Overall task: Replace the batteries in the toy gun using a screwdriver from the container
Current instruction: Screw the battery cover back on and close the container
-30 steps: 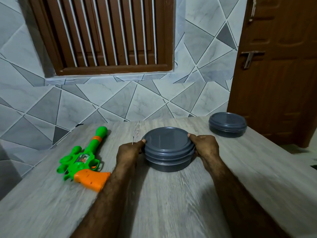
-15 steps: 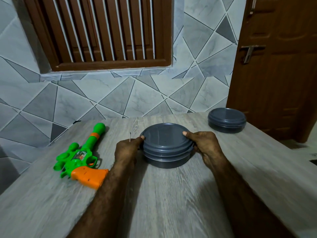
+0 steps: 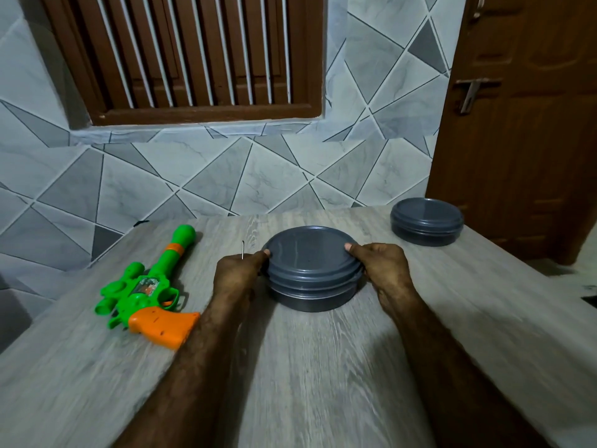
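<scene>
Nothing has really shifted: your left hand and right hand still clasp the lidded grey container, toy gun lying left of it

We see very little shift here: the camera has tipped up a touch, so the round grey container, the toy gun and the second container all sit higher in our view than a second ago. The right hand has crept its thumb a little further onto the lid's edge.
</scene>
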A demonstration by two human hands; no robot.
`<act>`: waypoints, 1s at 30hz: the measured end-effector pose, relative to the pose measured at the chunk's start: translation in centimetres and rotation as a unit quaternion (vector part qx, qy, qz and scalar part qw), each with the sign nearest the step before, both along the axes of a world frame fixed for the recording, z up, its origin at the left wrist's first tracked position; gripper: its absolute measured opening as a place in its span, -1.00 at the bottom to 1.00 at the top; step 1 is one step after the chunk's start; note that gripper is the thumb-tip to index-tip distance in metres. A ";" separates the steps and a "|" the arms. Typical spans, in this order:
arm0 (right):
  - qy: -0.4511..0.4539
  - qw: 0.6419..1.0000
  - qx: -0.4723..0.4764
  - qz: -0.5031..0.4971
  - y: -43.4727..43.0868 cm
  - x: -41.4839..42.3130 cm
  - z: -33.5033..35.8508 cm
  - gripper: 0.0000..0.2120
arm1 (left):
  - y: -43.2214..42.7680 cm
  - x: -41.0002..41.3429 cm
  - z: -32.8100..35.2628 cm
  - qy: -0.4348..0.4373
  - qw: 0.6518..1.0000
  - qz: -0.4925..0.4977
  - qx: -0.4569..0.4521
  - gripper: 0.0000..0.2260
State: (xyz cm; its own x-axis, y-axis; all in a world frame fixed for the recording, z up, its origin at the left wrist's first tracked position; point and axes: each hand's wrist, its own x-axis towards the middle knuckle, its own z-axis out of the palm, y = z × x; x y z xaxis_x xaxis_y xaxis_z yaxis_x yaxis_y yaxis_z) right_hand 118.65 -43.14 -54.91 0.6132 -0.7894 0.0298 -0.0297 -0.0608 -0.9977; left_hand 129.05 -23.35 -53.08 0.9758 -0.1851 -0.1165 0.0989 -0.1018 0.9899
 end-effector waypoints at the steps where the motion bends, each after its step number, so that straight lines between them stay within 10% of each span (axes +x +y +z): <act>1: -0.003 1.000 -0.003 0.006 0.3 -0.1 0.0 -0.77 | 0.1 -0.1 0.1 -0.007 1.000 -0.009 0.006 -0.77; 30: 0.038 0.996 0.044 0.065 1.4 -0.4 0.1 -0.56 | 0.2 -2.2 0.3 0.004 0.997 -0.081 -0.018 -0.75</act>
